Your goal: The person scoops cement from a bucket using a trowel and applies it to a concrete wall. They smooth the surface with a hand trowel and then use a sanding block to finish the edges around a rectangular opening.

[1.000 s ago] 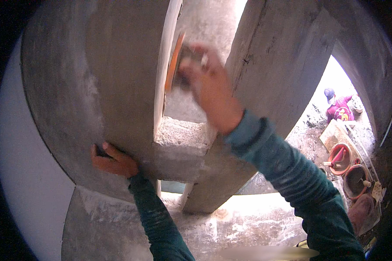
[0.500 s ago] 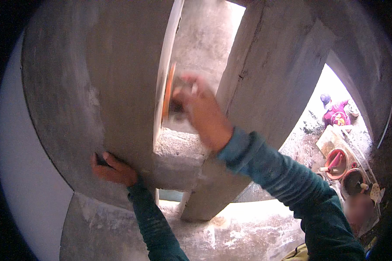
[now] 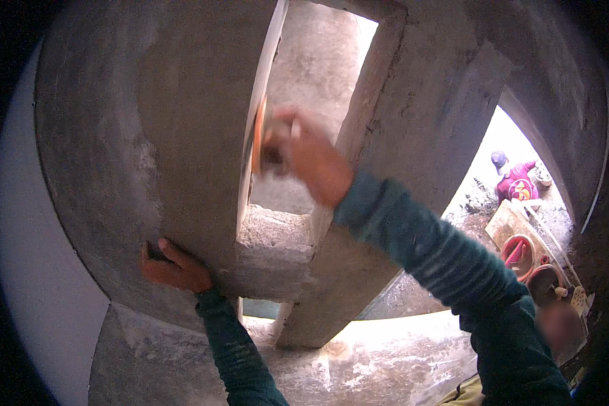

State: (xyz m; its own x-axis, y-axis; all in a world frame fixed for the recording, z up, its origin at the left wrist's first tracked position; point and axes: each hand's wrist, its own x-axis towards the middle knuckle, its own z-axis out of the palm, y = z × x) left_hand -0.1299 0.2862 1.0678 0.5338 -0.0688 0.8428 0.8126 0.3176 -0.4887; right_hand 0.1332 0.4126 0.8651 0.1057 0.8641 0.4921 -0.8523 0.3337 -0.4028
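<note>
My right hand [image 3: 311,157], smeared by motion, grips the back of an orange plastering float [image 3: 258,139]. The float is seen edge-on, its face against the left inner side of the tall opening in a grey plastered wall [image 3: 196,115]. Its handle is mostly covered by my fingers. Lower left, my left hand [image 3: 177,267] lies against the wall face with thumb and fingers apart. A dark patch shows between them; whether it is shadow or a thing I cannot tell.
A rough ledge [image 3: 277,227] forms the opening's bottom, with a plastered post [image 3: 379,155] on its right. Below right, another person [image 3: 515,179] in a maroon top works beside a board [image 3: 506,220]. Two buckets [image 3: 519,256] stand near it, and a second person's blurred head [image 3: 558,325] shows closer.
The float and my right hand have shifted slightly along the opening's side, with the float's edge a little further left. My left hand keeps its place on the wall.
</note>
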